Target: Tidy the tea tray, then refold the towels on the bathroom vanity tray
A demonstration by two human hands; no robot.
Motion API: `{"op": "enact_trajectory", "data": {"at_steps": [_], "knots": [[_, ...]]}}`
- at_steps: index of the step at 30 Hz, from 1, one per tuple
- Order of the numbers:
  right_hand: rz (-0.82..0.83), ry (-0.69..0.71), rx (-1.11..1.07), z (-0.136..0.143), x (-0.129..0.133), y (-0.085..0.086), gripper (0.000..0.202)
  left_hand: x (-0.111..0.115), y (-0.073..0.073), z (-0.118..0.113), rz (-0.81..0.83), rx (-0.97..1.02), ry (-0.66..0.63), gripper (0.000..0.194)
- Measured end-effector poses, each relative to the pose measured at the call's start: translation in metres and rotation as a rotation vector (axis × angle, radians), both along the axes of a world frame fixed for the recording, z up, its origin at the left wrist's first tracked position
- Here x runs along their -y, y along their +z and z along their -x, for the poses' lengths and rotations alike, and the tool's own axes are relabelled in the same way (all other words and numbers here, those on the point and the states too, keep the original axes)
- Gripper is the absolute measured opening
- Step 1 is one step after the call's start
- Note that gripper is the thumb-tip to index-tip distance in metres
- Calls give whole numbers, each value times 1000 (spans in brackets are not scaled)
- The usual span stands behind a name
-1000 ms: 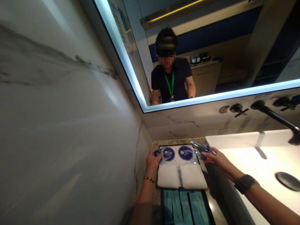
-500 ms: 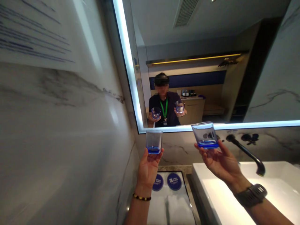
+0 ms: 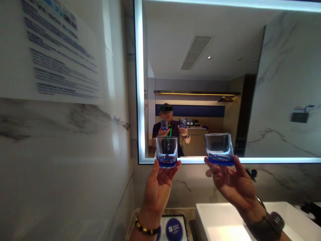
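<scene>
2 short clear glass tumblers with blue bases are held up in front of the lit mirror (image 3: 200, 83), 1 in each hand. The left-hand tumbler (image 3: 167, 151) is cradled from below by the left hand (image 3: 157, 185): its blue base is rested on the curled fingertips, with the thumb against the near left edge, so the hand is partly closed around the bottom only and the clear wall above is left free. The right-hand tumbler (image 3: 220, 149) is gripped at its base by the right hand (image 3: 234, 184), the fingers spread beneath and the thumb pressed against the right side of the base. Both tumblers are kept upright, level with each other and well apart, with the mirror's glowing lower edge seen behind them.

A beaded bracelet (image 3: 145, 229) is worn on the left wrist and a dark wristwatch (image 3: 269, 224) on the right. A white rectangular basin (image 3: 220, 221) is seen below the right hand. Round blue coasters (image 3: 174, 229) are seen lying far below the left hand, beside the basin. A printed notice (image 3: 57, 50) is fixed to the marble wall (image 3: 62, 167) at the left.
</scene>
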State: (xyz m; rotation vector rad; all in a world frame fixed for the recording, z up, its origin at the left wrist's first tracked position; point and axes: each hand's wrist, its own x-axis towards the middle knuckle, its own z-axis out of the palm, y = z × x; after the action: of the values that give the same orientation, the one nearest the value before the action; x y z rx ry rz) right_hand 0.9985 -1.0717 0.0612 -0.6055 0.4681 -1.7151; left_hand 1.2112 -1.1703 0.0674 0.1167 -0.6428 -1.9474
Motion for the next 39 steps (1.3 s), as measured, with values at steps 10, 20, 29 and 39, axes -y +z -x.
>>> {"op": "enact_trajectory", "data": {"at_steps": [10, 20, 29, 39], "knots": [[-109, -146, -167, -6, -8, 13, 65, -3, 3, 0, -23, -14, -13, 22], [-242, -198, -110, -16, 3, -2, 62, 5, -16, -18, 61, 85, 89, 43], [-425, -165, -1029, -22, 45, -117, 72, 54, -106, -73, 211, 931, 523, 51], [-506, 42, -2019, -55, 97, -252, 51, 72, -228, -60, 756, 1907, 314, 47]]}}
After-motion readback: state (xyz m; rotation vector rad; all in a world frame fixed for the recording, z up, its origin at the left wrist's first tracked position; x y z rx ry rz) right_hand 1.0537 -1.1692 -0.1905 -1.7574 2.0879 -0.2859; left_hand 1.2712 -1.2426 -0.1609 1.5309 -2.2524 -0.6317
